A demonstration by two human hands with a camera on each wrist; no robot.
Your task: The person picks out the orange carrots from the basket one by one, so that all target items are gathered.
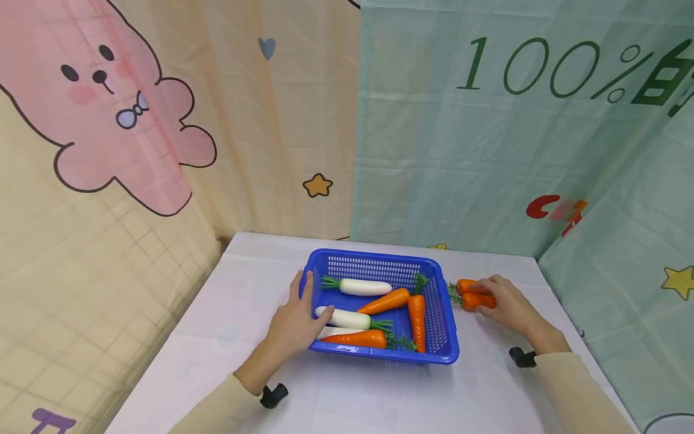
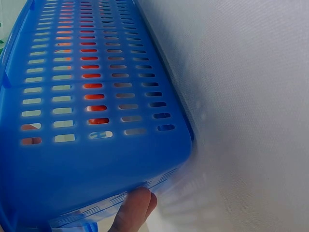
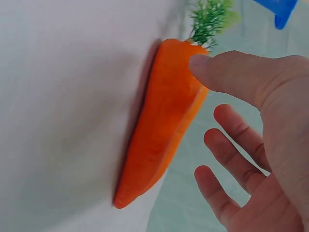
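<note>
My left hand point(image 1: 293, 319) grips the left side of the blue plastic basket point(image 1: 447, 343), thumb inside the rim and fingers outside. In the left wrist view, fingertips point(image 2: 134, 205) touch the slotted outer wall. Inside the basket lie three white radishes point(image 1: 365, 287) with green tops, one partly covered, and three carrots point(image 1: 416, 319). Right of the basket, two carrots point(image 1: 470, 301) lie side by side on the table, leafy ends towards the basket. My right hand point(image 1: 509, 304) is over them; its thumb touches the nearer carrot point(image 3: 161, 116), its other visible fingers loosely spread beyond.
A white cloth covers the table point(image 1: 379, 398). Patterned curtains point(image 1: 282, 138) hang behind and at both sides. A black wrist mount point(image 1: 273, 396) shows below the left hand, another black mount point(image 1: 522, 357) beside the right wrist.
</note>
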